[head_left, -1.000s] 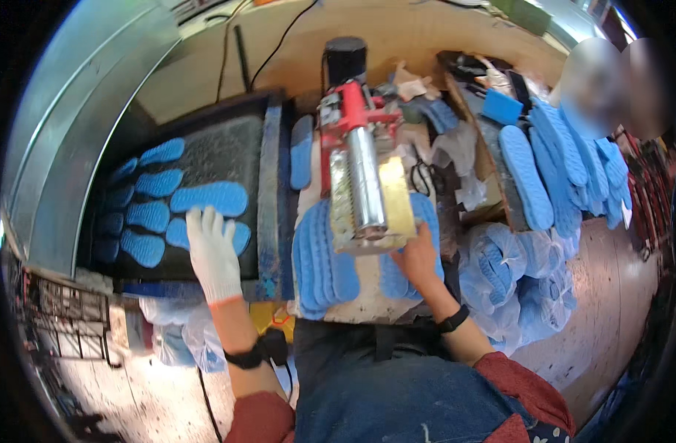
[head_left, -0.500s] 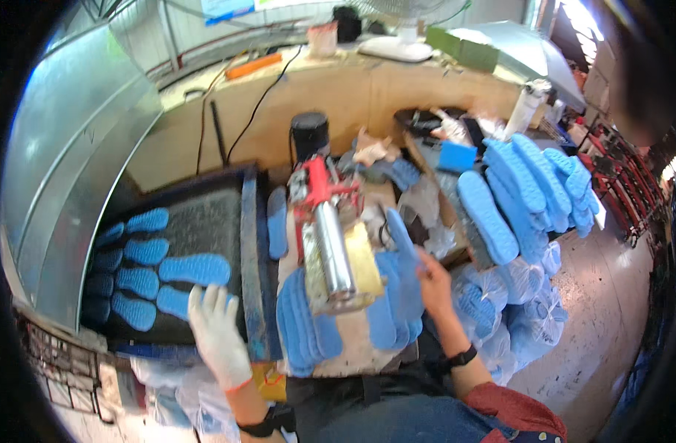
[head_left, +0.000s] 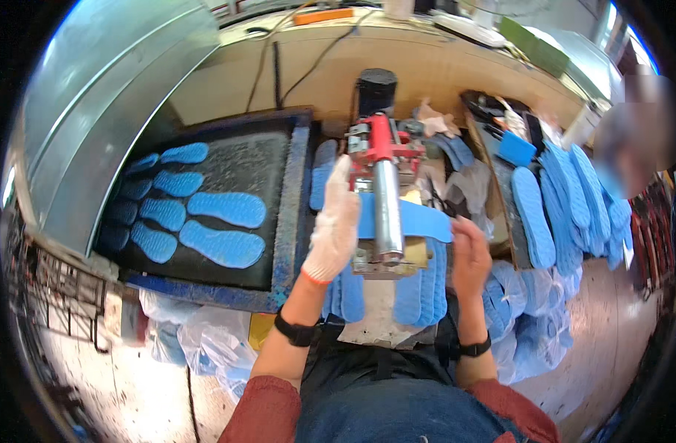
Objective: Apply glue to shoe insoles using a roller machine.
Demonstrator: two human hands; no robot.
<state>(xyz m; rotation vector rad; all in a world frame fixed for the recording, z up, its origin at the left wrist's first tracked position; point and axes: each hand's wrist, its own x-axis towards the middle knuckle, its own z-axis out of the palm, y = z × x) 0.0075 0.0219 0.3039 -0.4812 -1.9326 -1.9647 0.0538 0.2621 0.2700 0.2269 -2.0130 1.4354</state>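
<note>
A blue insole (head_left: pixel 425 222) lies crosswise beneath the shiny metal roller (head_left: pixel 387 207) of a small red-framed machine (head_left: pixel 382 140). My right hand (head_left: pixel 471 255), bare, is closed on the insole's right end. At its left end is my left hand (head_left: pixel 333 232) in a white glove, fingers stretched upward; whether it touches the insole is hard to tell. Stacked blue insoles (head_left: pixel 419 295) stand on the near side of the machine, to either side of its middle. Left of me, several blue insoles (head_left: pixel 227 210) are spread over a dark belt (head_left: pixel 260 159).
The belt's blue metal frame (head_left: pixel 297 192) runs close by my left hand. On the right, a tray's wooden edge (head_left: pixel 493 188) borders piled blue insoles (head_left: pixel 567 192). Bags of insoles (head_left: pixel 534 317) sit below. A blurred person (head_left: pixel 637 140) is at far right.
My left hand has left an insole on the belt and come to the machine. My right hand has brought its insole from upright to flat under the roller. The view has shifted left.
</note>
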